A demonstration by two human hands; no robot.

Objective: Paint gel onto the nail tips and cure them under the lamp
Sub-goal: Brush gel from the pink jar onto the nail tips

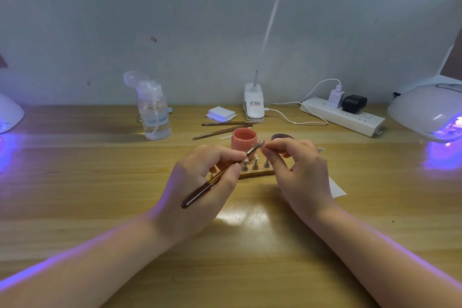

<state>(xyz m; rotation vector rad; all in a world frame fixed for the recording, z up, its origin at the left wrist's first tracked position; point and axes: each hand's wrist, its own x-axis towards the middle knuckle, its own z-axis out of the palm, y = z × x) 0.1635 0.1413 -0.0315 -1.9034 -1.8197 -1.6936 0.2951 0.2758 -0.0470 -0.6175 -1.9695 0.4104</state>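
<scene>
1. While the left hand (200, 177) grips a brush (215, 179) pen-style, its bristles meet a nail tip (260, 144) just above the wooden stand (260, 172).
2. The right hand (300, 170) pinches that tip, apparently steadying it for painting.
3. Behind the stand, the gel jar (243, 141) sits open for reloading; far right, a curing lamp (430, 112) glows.

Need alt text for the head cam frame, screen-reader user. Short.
A person's left hand holds a brown-handled brush to a nail tip pinched in the right hand, above a wooden stand of tip holders on a wooden desk. Behind sit an open pink gel jar, its lid, and a lit curing lamp at right.
</scene>
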